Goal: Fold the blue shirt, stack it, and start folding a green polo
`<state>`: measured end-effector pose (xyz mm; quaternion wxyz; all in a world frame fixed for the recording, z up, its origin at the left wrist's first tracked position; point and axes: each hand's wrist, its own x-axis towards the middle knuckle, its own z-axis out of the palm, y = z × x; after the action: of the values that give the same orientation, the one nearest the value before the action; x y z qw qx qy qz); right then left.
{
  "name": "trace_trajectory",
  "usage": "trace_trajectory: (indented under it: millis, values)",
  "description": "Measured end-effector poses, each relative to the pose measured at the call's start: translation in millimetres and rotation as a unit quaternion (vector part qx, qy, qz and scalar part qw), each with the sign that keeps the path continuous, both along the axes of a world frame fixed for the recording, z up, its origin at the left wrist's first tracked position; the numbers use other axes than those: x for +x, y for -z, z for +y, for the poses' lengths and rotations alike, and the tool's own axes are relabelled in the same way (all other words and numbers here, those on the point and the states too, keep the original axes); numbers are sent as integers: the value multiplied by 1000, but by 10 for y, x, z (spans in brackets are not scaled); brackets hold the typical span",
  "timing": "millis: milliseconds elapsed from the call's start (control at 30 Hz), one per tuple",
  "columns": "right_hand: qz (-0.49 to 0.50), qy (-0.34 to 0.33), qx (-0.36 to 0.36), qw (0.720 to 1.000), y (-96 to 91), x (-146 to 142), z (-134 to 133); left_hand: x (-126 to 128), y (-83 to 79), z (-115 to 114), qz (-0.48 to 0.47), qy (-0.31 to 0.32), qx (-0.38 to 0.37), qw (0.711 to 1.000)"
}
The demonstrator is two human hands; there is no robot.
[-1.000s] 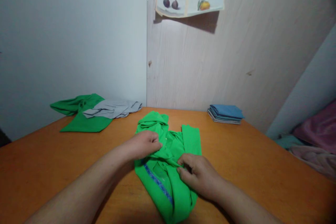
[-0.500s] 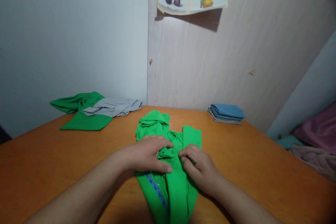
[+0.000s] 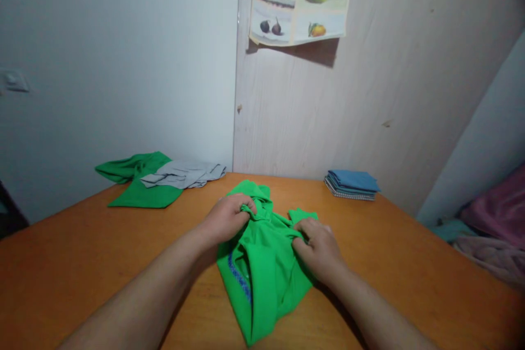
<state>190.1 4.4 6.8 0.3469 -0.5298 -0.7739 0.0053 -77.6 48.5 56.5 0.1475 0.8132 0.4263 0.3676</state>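
A bright green garment with a blue strip along one seam lies bunched on the orange wooden table in front of me. My left hand is closed on a fold of green cloth at the garment's far left. My right hand pinches the cloth at its right side, fingers curled into the fabric. Both forearms reach in from the bottom edge.
At the back left lie a green cloth and a grey cloth across it. A stack of folded blue and checked cloths sits at the back right. A fruit poster hangs on the wall. Bedding shows at the far right.
Both hands have moved farther up the garment and now grip its upper folds, where before they pressed on its middle. The cloth is pulled together, and the camera has tilted up.
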Motion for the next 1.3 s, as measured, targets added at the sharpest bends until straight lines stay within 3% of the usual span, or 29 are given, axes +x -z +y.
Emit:
trace_trajectory:
  millis: [100, 267, 333, 433, 500, 633, 733, 833, 900, 1000, 1133, 1200, 1300]
  values:
    - [93, -35, 34, 995, -73, 139, -46, -74, 20, 82, -36, -80, 13, 996]
    - [204, -172, -142, 953, -67, 151, -190, -42, -53, 41, -10, -254, -5, 967]
    - [219, -177, -161, 946, -53, 111, -207, 5, -103, -36, 15, -315, -12, 949]
    - [237, -140, -134, 952, -44, 69, -176, 48, -136, -138, 28, -344, -27, 938]
    - [248, -123, -126, 953, -30, 51, -140, 58, -108, -167, -6, -309, -35, 950]
    - [251, -122, -116, 953, -10, -27, -83, 117, 9, -179, -158, -143, -70, 975]
    - [257, -121, -84, 955, -103, -149, -65, 225, 16, -248, -254, -18, -140, 957]
    - [280, -141, -74, 947, -309, -303, -62, 331, -49, -367, -309, 105, -206, 923]
    - [282, -176, -83, 939, -432, -405, -45, 370, -70, -420, -319, 152, -230, 907]
    - [259, -217, -110, 935, -447, -520, 42, 373, -36, -417, -326, 106, -229, 911]
    - [313, -146, -130, 929, -186, -544, 240, 361, -23, -414, -327, -31, -167, 929]
    - [362, -103, -136, 917, -83, -511, 311, 408, -59, -488, -310, -14, -177, 934]
    - [416, -56, -144, 896, -72, -468, 325, 552, -69, -648, -268, 76, -236, 931]
